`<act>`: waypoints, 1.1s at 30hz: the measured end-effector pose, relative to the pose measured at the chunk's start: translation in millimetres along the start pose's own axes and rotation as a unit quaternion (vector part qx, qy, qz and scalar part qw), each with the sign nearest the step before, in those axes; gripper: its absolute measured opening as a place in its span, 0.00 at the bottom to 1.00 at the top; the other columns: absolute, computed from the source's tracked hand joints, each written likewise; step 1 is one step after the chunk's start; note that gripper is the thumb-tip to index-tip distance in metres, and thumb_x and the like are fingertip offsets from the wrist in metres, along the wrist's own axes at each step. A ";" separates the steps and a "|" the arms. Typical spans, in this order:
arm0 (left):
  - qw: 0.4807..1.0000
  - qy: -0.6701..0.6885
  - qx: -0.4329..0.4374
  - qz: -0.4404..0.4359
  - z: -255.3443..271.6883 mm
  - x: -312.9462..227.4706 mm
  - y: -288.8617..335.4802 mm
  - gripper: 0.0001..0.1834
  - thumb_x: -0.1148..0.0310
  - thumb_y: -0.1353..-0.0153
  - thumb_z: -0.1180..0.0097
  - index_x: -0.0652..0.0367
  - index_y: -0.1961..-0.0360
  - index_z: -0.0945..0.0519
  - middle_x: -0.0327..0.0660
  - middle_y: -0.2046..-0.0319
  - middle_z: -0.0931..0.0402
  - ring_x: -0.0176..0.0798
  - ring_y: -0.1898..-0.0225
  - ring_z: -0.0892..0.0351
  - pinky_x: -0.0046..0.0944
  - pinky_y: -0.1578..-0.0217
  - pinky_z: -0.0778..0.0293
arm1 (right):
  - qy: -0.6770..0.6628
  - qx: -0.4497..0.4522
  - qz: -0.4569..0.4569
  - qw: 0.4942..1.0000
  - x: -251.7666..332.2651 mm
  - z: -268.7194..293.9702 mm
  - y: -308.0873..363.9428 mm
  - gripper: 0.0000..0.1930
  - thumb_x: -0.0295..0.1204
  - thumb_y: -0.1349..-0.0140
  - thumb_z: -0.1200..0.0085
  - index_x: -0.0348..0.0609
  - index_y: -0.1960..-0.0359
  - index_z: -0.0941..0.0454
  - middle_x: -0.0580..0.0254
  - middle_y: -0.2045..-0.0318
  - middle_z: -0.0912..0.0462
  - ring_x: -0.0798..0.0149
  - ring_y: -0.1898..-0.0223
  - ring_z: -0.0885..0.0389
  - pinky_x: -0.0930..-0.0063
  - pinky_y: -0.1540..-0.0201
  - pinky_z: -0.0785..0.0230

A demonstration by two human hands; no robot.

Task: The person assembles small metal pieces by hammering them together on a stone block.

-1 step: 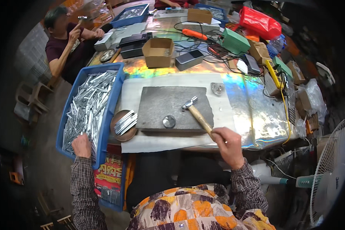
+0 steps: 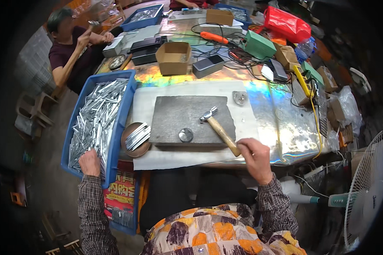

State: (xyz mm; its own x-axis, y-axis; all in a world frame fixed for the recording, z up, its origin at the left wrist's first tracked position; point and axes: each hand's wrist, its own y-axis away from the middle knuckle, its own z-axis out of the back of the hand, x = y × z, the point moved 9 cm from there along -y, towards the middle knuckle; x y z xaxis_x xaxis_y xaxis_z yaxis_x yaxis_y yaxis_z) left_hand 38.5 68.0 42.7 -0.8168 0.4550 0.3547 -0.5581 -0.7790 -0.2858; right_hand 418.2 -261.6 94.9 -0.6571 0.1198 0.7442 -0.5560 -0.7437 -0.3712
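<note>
A ball-peen hammer [image 2: 220, 131] with a wooden handle lies on a grey stone block [image 2: 170, 112], its handle end over the near right corner. My right hand [image 2: 256, 159] is just beside that handle end, fingers loosely bent and thumb apart, holding nothing. My left hand [image 2: 90, 162] is at the near end of a blue tray [image 2: 132, 85] heaped with thin silvery metal strips [image 2: 95, 110]. Its fingers are closed and partly hidden; what they hold cannot be made out. A round dark metal piece [image 2: 185, 135] sits on the block. Between tray and block, a brown bowl [image 2: 127, 151] holds several strips.
White paper [image 2: 166, 160] lies under the block, with a small clear glass-like item [image 2: 240, 98] on it. Beyond stand a cardboard box [image 2: 172, 63], a dark box [image 2: 208, 66] and tangled cables. A fan [image 2: 366, 191] is at right. Another person [image 2: 74, 46] holds a hammer far left.
My right hand has come off the hammer handle, moving slightly right, and the handle end now shows. My left hand stays at the tray. The other person's hammer has shifted a little.
</note>
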 end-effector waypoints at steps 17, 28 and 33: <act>0.938 0.273 -0.214 0.001 73.6 -13.0 4.5 0.16 0.79 0.45 0.46 0.64 0.53 0.26 0.42 0.72 0.24 0.39 0.76 0.25 0.36 0.75 0.29 | 0.273 -0.008 0.016 0.962 -96.5 -10.1 -36.6 0.09 0.23 0.50 0.45 0.42 0.65 0.22 0.57 0.69 0.28 0.54 0.62 0.28 0.61 0.64 0.31; 0.621 0.775 0.066 0.094 86.0 -102.9 -7.9 0.09 0.81 0.42 0.45 0.68 0.59 0.24 0.35 0.77 0.28 0.23 0.79 0.29 0.22 0.79 0.35 | 0.227 -0.031 0.025 0.973 -93.8 5.5 -26.2 0.08 0.22 0.50 0.45 0.42 0.66 0.21 0.59 0.71 0.26 0.56 0.64 0.26 0.63 0.64 0.31; 0.499 0.848 0.141 0.111 84.0 -145.3 -2.3 0.06 0.78 0.41 0.47 0.69 0.62 0.23 0.42 0.76 0.24 0.33 0.77 0.23 0.31 0.74 0.24 | 0.208 -0.015 0.029 0.978 -93.1 -7.6 -35.7 0.06 0.22 0.51 0.45 0.41 0.69 0.22 0.60 0.71 0.25 0.56 0.65 0.25 0.64 0.65 0.30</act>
State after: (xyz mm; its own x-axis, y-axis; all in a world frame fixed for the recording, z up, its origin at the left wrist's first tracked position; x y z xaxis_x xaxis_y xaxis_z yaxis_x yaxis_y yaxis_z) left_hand 170.8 -32.6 66.5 0.0631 -0.1318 -0.9893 -0.5783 -0.8127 0.0714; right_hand 495.4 -241.3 34.7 -0.8340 0.3400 0.4345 -0.5230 -0.7380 -0.4263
